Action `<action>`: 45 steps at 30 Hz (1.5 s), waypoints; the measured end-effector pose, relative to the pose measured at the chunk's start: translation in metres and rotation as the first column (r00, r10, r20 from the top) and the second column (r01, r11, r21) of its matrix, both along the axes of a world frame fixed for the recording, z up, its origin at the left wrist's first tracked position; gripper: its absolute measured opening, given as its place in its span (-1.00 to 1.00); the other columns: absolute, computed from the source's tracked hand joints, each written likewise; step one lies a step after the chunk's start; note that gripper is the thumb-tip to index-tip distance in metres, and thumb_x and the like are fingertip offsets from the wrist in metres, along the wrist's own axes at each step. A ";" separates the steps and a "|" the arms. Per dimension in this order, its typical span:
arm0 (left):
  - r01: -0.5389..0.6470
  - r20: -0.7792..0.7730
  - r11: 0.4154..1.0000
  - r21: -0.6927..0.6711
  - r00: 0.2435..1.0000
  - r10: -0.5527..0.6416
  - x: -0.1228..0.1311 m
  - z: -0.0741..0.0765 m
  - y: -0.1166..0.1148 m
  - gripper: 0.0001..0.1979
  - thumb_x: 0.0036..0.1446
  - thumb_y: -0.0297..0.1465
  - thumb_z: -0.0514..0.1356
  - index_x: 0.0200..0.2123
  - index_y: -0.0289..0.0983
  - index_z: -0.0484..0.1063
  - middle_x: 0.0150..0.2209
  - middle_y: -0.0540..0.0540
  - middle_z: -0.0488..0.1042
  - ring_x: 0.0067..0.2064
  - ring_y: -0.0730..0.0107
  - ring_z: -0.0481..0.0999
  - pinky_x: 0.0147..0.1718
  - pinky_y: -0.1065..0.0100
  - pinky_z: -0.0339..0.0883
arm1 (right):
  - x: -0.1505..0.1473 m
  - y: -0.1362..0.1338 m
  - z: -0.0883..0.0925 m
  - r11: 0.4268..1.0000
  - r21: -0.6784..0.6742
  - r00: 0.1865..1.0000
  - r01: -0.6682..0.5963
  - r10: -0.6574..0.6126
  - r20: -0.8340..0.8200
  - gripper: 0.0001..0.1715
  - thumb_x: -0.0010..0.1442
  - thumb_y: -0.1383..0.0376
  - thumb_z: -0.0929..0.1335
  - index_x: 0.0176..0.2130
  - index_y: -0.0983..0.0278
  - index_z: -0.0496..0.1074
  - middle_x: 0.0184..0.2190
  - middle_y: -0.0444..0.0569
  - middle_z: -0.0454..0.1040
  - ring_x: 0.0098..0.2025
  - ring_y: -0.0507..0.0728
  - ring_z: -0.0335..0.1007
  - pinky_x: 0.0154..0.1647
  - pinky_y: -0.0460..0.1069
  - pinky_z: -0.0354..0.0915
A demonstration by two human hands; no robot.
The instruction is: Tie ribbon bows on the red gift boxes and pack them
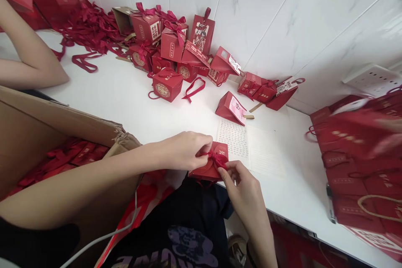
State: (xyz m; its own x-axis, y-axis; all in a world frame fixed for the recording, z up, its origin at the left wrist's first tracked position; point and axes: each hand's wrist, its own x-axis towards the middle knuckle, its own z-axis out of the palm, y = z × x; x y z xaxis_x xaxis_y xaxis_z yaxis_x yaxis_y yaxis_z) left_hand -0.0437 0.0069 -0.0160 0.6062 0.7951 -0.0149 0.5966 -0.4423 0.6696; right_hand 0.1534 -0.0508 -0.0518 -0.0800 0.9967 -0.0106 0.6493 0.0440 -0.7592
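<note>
A small red gift box point(201, 172) sits at the front edge of the white table, just above my lap. Across its top lies a dark red ribbon point(219, 159), gathered in a knot or bow. From the left, my left hand point(189, 150) pinches one side of the ribbon between thumb and fingers. My right hand point(241, 179) grips the ribbon's other side, its thumb and fingertips pressed together near the box's right edge. The fingers hide part of the ribbon. Just beyond the box lies a printed sheet of paper point(234, 140).
An open cardboard box point(84, 119) holding red boxes stands at left. Assorted red gift boxes point(168, 83) and a ribbon heap point(91, 27) line the tiled wall. Red bags point(351, 167) are stacked at right. Another person's arm point(34, 54) rests at upper left.
</note>
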 end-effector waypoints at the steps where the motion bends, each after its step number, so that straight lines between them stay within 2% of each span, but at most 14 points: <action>1: 0.022 -0.010 1.000 0.002 1.000 -0.022 -0.001 0.000 0.000 -0.94 0.00 -0.45 0.09 -0.47 -0.27 0.22 -0.47 0.04 0.34 -0.46 0.49 0.28 -0.45 0.42 0.14 | 0.001 0.002 0.000 1.000 0.011 1.000 -0.005 0.005 -0.020 -0.78 0.20 0.12 0.28 -0.35 0.22 0.32 -0.54 -0.16 0.34 -0.54 0.03 0.19 -0.50 -0.09 0.17; 7: 0.148 -0.030 0.989 0.009 0.989 -0.148 -0.003 0.000 0.000 -0.86 -0.08 -0.53 0.10 -0.56 -0.27 0.15 -0.38 -0.03 0.35 -0.29 0.39 0.33 -0.31 0.38 0.21 | 0.004 0.007 0.001 0.997 -0.028 0.983 -0.066 0.060 -0.176 -0.78 0.22 0.13 0.24 -0.29 0.23 0.29 -0.47 -0.13 0.36 -0.48 0.04 0.28 -0.52 -0.10 0.19; 12: 0.180 0.002 0.984 -0.008 0.984 -0.180 -0.005 -0.001 0.000 -0.86 -0.07 -0.54 0.11 -0.55 -0.28 0.17 -0.23 -0.08 0.35 -0.17 0.36 0.36 -0.19 0.37 0.24 | -0.003 0.005 -0.004 1.000 -0.016 0.965 0.005 -0.009 -0.260 -0.71 0.17 0.08 0.31 -0.23 0.24 0.29 -0.41 -0.07 0.41 -0.41 0.07 0.33 -0.47 -0.08 0.24; 14: 0.153 -0.026 0.988 -0.011 0.988 -0.153 -0.006 0.000 0.000 -0.89 -0.06 -0.52 0.12 -0.54 -0.28 0.21 -0.25 -0.07 0.33 -0.17 0.36 0.36 -0.20 0.38 0.24 | -0.007 0.005 -0.008 0.999 0.006 0.958 0.036 -0.033 -0.283 -0.73 0.18 0.09 0.29 -0.26 0.24 0.28 -0.45 -0.08 0.40 -0.43 0.06 0.31 -0.46 -0.07 0.24; 17: 0.090 -0.150 0.996 -0.025 0.984 -0.093 -0.008 0.001 0.000 -0.90 -0.03 -0.47 0.12 -0.54 -0.27 0.24 -0.35 -0.05 0.31 -0.25 0.34 0.35 -0.28 0.36 0.22 | -0.010 0.007 -0.014 0.999 0.012 0.944 0.051 -0.045 -0.326 -0.80 0.20 0.15 0.26 -0.25 0.23 0.25 -0.54 -0.15 0.34 -0.49 0.04 0.25 -0.46 -0.07 0.21; 20: 0.074 -0.209 0.988 -0.136 0.973 -0.102 -0.010 0.002 0.003 -0.91 -0.01 -0.46 0.10 -0.54 -0.27 0.24 -0.45 -0.01 0.33 -0.38 0.39 0.33 -0.38 0.38 0.17 | -0.008 0.009 -0.017 0.999 -0.010 0.923 0.038 -0.039 -0.382 -0.84 0.19 0.20 0.26 -0.24 0.22 0.21 -0.59 -0.21 0.26 -0.53 0.02 0.16 -0.48 -0.09 0.14; 24: 0.087 -0.172 0.943 -0.320 0.974 -0.148 -0.015 -0.001 0.013 -0.89 0.01 -0.40 0.11 -0.52 -0.27 0.25 -0.47 0.02 0.35 -0.45 0.46 0.29 -0.46 0.42 0.12 | -0.004 0.012 -0.017 0.999 -0.048 0.886 0.023 -0.042 -0.462 -0.85 0.16 0.22 0.27 -0.28 0.22 0.19 -0.59 -0.21 0.22 -0.54 0.00 0.12 -0.53 -0.11 0.05; 27: 0.112 -0.125 0.909 -0.400 0.976 -0.176 -0.019 -0.005 0.022 -0.85 0.02 -0.33 0.14 -0.50 -0.27 0.27 -0.44 0.02 0.35 -0.41 0.45 0.30 -0.44 0.44 0.13 | -0.002 0.013 -0.016 0.998 -0.061 0.857 0.012 -0.042 -0.514 -0.83 0.15 0.21 0.29 -0.31 0.22 0.17 -0.60 -0.24 0.18 -0.57 -0.01 0.05 -0.55 -0.13 0.00; 32: 0.182 -0.057 0.891 -0.416 0.973 -0.225 -0.022 -0.008 0.030 -0.83 0.01 -0.33 0.16 -0.52 -0.28 0.26 -0.42 0.02 0.33 -0.35 0.44 0.31 -0.36 0.44 0.17 | 0.001 0.015 -0.022 0.998 -0.061 0.797 -0.020 -0.021 -0.604 -0.80 0.16 0.21 0.31 -0.33 0.22 0.16 -0.60 -0.25 0.16 -0.58 -0.03 0.00 -0.56 -0.14 -0.03; 39: 0.247 0.018 0.860 -0.446 0.964 -0.267 -0.025 -0.011 0.035 -0.81 0.01 -0.34 0.17 -0.54 -0.29 0.22 -0.44 0.04 0.30 -0.36 0.47 0.31 -0.32 0.45 0.19 | 0.008 0.019 -0.045 0.999 -0.045 0.645 -0.025 -0.019 -0.764 -0.74 0.12 0.24 0.36 -0.34 0.22 0.15 -0.51 -0.22 0.19 -0.52 -0.03 0.01 -0.49 -0.13 0.01; 45: 0.247 0.022 0.864 -0.439 0.964 -0.264 -0.026 -0.015 0.037 -0.81 -0.01 -0.36 0.17 -0.54 -0.29 0.22 -0.43 0.04 0.29 -0.37 0.49 0.29 -0.33 0.47 0.17 | 0.005 0.022 -0.048 0.998 -0.051 0.639 0.037 -0.063 -0.767 -0.66 0.03 0.18 0.36 -0.42 0.21 0.07 -0.59 -0.24 0.10 -0.58 -0.04 -0.04 -0.54 -0.12 -0.01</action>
